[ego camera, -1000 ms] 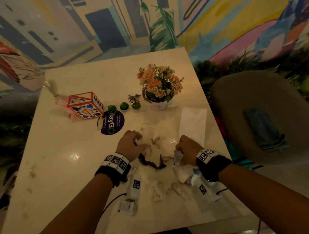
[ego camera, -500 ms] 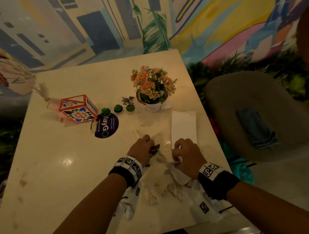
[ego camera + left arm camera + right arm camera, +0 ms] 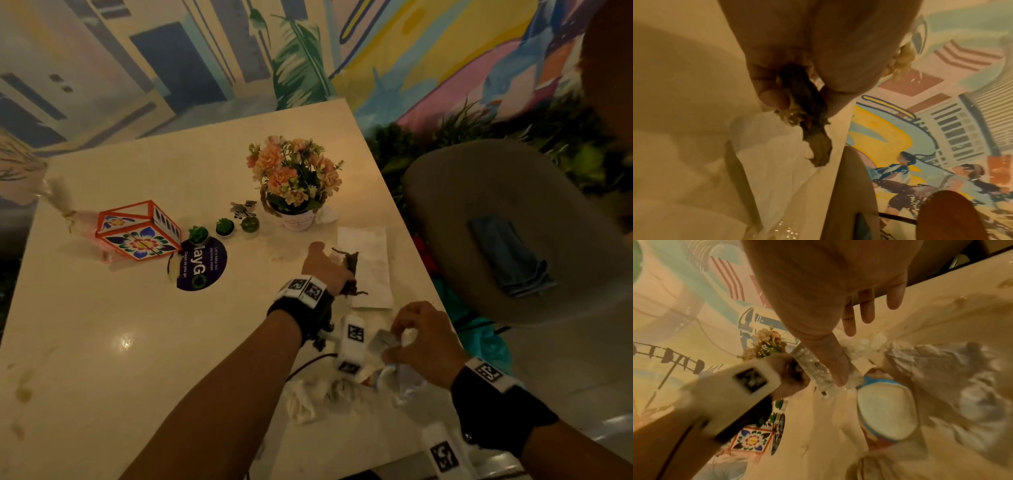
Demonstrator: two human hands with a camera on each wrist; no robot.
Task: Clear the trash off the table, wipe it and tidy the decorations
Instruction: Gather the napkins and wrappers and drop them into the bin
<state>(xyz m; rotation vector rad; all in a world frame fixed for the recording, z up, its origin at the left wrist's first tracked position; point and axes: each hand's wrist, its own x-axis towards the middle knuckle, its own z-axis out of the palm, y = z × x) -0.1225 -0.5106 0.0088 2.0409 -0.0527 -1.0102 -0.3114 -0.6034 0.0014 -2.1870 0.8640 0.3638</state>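
Note:
My left hand [image 3: 327,262] grips a dark, leaf-like scrap of trash [image 3: 350,270] and holds it just over a flat white napkin [image 3: 371,274] near the table's right edge. In the left wrist view the scrap [image 3: 807,116] hangs from curled fingers above the napkin [image 3: 777,155]. My right hand [image 3: 402,337], nearer the front edge, pinches a clear plastic wrapper [image 3: 383,342] between thumb and forefinger [image 3: 836,369]. Crumpled tissues [image 3: 308,394] and a blue-rimmed white lid [image 3: 887,412] lie under it.
A flower pot [image 3: 296,185], three tiny succulents [image 3: 224,226], a small figurine [image 3: 244,209], a painted lantern box [image 3: 138,231] and a purple round sticker [image 3: 202,265] stand mid-table [image 3: 120,342]. A round chair [image 3: 513,222] with a blue cloth [image 3: 510,260] is at the right.
My left hand picked up the dark scrap and carried it right, over the napkin. My right hand drew back toward the front edge and now pinches the clear wrapper.

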